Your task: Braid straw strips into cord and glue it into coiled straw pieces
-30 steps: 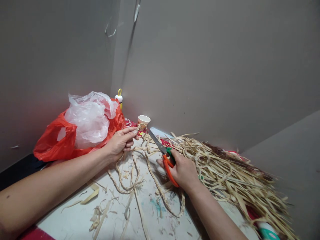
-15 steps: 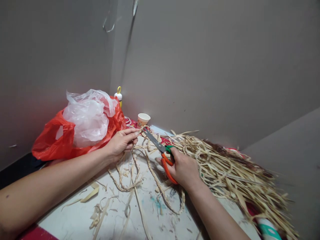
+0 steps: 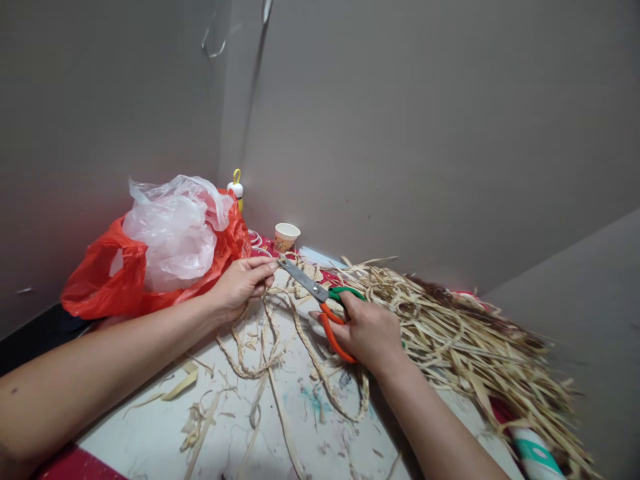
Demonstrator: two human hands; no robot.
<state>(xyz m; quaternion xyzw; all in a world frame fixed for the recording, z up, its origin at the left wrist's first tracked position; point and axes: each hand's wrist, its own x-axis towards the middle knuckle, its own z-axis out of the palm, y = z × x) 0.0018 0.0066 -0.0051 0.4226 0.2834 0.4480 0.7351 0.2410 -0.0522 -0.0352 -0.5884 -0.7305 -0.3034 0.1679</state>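
My left hand (image 3: pixel 245 283) pinches one end of a braided straw cord near the middle of the view. The cord (image 3: pixel 320 370) hangs down and lies in loops on the white tabletop. My right hand (image 3: pixel 367 327) holds scissors (image 3: pixel 313 287) with one orange and one green handle. The scissor blades look nearly closed, and their tips reach the cord just beside my left fingertips. Whether the straw lies between the tips is too small to tell.
A large heap of dry straw strips (image 3: pixel 490 360) covers the right side. At the left sits a red plastic bag (image 3: pixel 107 280) with a white bag (image 3: pixel 173 233) in it. A paper cup (image 3: pixel 287 237) and a bottle (image 3: pixel 235 190) stand behind. Scraps litter the tabletop (image 3: pixel 150 433).
The scissor tips have moved slightly left, closer to my left fingertips, and the handles have turned a little. My left hand still pinches the cord, and the view has shifted slightly.
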